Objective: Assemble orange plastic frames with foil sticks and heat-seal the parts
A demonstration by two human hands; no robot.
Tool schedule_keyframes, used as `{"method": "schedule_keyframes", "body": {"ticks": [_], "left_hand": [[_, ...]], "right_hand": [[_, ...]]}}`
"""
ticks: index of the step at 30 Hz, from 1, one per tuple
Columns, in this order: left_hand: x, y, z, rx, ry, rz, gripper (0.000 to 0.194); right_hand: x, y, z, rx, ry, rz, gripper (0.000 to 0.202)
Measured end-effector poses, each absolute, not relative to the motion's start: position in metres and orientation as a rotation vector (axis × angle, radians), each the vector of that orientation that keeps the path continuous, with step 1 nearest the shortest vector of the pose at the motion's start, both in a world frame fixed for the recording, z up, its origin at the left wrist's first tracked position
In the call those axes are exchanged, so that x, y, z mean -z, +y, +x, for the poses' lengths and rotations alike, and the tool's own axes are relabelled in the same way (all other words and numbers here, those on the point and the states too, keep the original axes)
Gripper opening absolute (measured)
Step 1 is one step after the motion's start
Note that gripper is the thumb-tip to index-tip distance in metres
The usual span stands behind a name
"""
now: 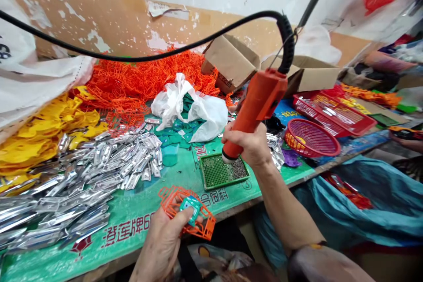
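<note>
My left hand (165, 233) grips an orange plastic frame (206, 224), its thumb pressing a small teal plastic piece (191, 206) against it. They are held low, at the table's front edge. In my right hand (253, 143) is a red electric screwdriver (253, 105), fingers wrapped round its lower body. It hangs from a black cable, tip pointing down and left. Just below that tip lies a green tray (224, 185) full of small holes, with many tiny metal screws (239, 169) at its right side. Whether the tip touches the tray I cannot tell.
Silver metal strips (109, 163) and yellow plastic parts (36, 136) are heaped at left. Behind lie a pile of orange frames (142, 75), a white plastic bag (211, 110) and a cardboard box (228, 61). A red basket (312, 139) stands at right, above a blue bag (390, 202).
</note>
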State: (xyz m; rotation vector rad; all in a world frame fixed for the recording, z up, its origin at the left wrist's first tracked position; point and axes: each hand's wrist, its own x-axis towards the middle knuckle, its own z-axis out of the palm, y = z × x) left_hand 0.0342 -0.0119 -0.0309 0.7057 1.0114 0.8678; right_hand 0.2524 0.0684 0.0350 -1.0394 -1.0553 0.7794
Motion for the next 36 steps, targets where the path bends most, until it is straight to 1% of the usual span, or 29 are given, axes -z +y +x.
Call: {"method": "schedule_keyframes", "body": {"ticks": [2,6,9,14,22,32,36], "left_hand": [[0.031,-0.011,0.036,-0.865,1.019,0.705,0.024],[0.032,-0.010,0.039,-0.854,1.050,0.654,0.030],[0.032,-0.011,0.039,-0.850,1.050,0.672,0.029],[0.031,-0.013,0.036,-0.851,1.035,0.689,0.025],[0.035,-0.012,0.038,-0.840,1.058,0.676,0.030],[0.028,-0.013,0.040,-0.867,1.070,0.663,0.027],[0.028,-0.012,0.042,-0.867,1.081,0.658,0.026]], "right_hand": [[-0.029,0.064,0.254,-0.724,-1.022,-1.071,0.023],[-0.026,0.064,0.257,-0.662,-0.989,-1.100,0.026],[-0.023,0.066,0.259,-0.633,-0.976,-1.093,0.026],[-0.017,0.067,0.260,-0.582,-0.969,-1.119,0.014],[-0.015,0.068,0.261,-0.568,-0.963,-1.147,0.013],[-0.017,0.066,0.265,-0.556,-0.977,-1.115,0.017],[-0.016,0.067,0.265,-0.547,-0.974,-1.140,0.015]]}}
